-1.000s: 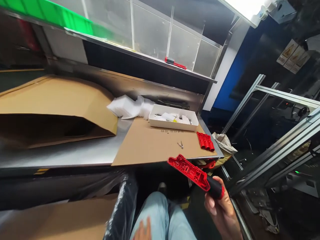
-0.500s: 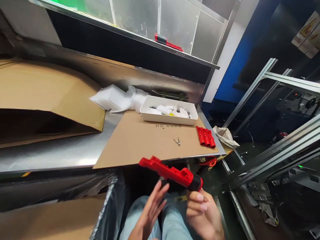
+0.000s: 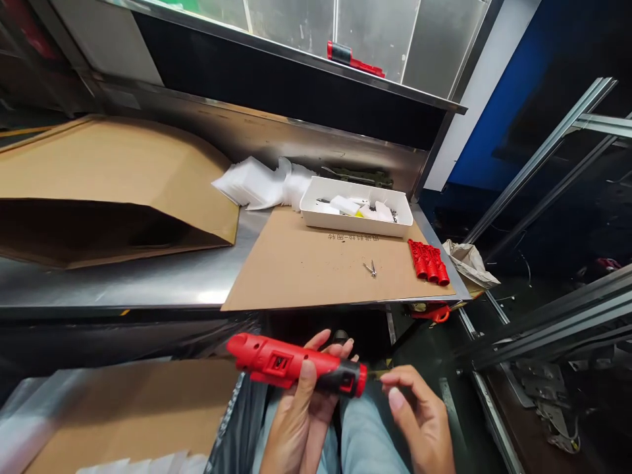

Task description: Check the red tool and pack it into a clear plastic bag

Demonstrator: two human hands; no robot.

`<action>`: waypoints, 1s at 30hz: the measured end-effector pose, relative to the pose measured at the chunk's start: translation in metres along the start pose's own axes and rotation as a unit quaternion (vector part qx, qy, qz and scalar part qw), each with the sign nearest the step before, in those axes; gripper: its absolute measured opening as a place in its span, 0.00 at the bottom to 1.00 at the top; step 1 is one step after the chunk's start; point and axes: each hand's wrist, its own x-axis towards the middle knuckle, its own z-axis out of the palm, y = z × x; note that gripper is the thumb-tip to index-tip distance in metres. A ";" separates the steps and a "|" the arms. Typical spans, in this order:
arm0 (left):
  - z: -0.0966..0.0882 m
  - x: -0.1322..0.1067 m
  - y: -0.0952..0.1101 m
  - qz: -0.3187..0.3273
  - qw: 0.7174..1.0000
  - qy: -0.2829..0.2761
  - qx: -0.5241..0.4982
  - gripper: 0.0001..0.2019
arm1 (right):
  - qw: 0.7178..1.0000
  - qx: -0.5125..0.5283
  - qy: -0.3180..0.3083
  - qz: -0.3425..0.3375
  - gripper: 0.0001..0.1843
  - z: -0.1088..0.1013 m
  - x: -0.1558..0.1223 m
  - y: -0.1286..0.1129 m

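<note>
Gripping red tool now w/ left hand; right hand let go, fingers half-curled at tip.

Factory assembly station. Stainless steel worktop with cardboard sheet, white parts tray far right, row of red plastic parts, aluminium extrusion framing at right, clear guard panels above.

The red-and-black tool looks like glossy plastic, the workbench smooth brushed metal, the sheet matt cardboard.
</note>
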 end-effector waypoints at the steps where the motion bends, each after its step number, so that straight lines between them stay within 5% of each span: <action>1: 0.000 0.000 0.000 -0.005 1.000 0.005 -0.006 0.27 | 0.999 -0.028 -0.001 -0.026 0.21 0.001 0.001 -0.004; 4: 0.002 -0.004 -0.001 -0.007 1.000 0.014 -0.001 0.26 | 0.996 -0.070 -0.040 -0.047 0.19 0.007 0.006 -0.010; 10: 0.001 -0.010 -0.013 0.008 0.999 0.005 0.039 0.28 | 0.987 0.013 -0.153 0.042 0.15 0.011 0.013 -0.004; 22: -0.002 -0.005 -0.029 0.089 0.993 -0.016 0.081 0.21 | 0.978 0.155 -0.115 0.075 0.16 0.018 0.019 -0.005; 24: -0.007 -0.003 -0.027 0.170 0.974 -0.067 0.134 0.17 | 0.978 0.153 -0.121 0.071 0.15 0.016 0.022 -0.002; 27: -0.012 -0.002 -0.023 0.312 0.905 -0.164 0.239 0.09 | 0.982 0.125 -0.133 0.053 0.17 0.012 0.027 -0.002; 30: -0.012 -0.004 -0.019 0.366 0.862 -0.211 0.281 0.08 | 0.978 0.112 -0.168 0.042 0.16 0.009 0.030 -0.007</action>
